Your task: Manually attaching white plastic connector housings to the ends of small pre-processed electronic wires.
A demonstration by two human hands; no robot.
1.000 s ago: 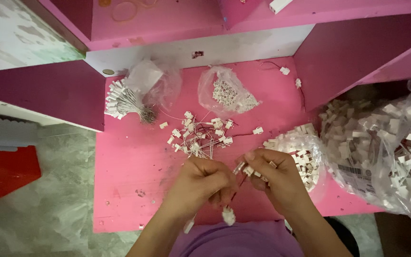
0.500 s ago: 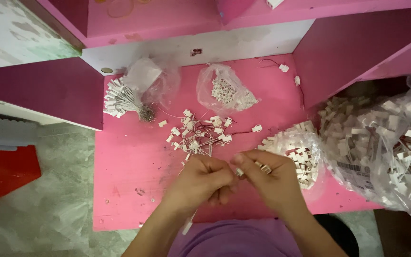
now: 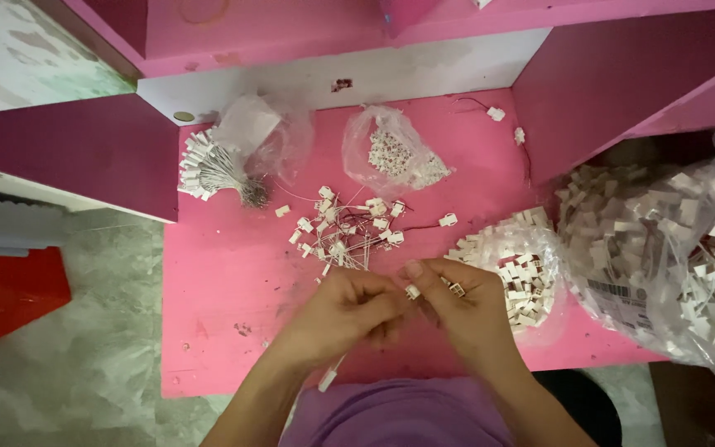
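pinching a small white connector (image 3: 412, 291) between them, the left hand (image 3: 343, 310) and right hand (image 3: 467, 305) meet low in the middle of the frame over the pink table (image 3: 217, 281). a thin wire with a white end (image 3: 328, 381) hangs below the left hand. just above lies a loose pile of wired connectors (image 3: 345, 228). a clear bag of white pieces (image 3: 519, 269) sits right of the hands, a tied bundle (image 3: 208, 165) at upper left.

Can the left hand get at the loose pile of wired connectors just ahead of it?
Probably yes. The pile of wired connectors lies uncovered on the pink table, straight ahead of the left hand, with nothing between. But that hand is pinching a small white connector together with the right hand.
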